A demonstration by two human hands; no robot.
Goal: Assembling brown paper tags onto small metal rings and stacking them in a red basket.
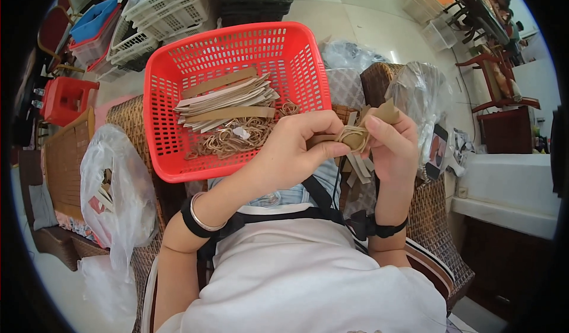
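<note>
Both hands are up in front of my chest, working on one tan strip (355,138) with a thin pale cord looped around its middle. My left hand (299,146) pinches the strip's left end between thumb and fingers. On the other side my right hand (391,137) grips it near the looped part, and a flat end sticks up past the fingers. Just beyond my left hand stands a red plastic basket (237,33). Inside it lie a stack of tan and whitish strips (228,99) and a tangle of brown cord loops (237,137). Several loose strips (358,168) hang below my hands.
A clear plastic bag (115,185) with scraps hangs at the left on a wicker seat. To the right are another clear bag (418,90) and a phone (437,149). Stacked crates (169,7) and a red stool (65,100) stand farther off.
</note>
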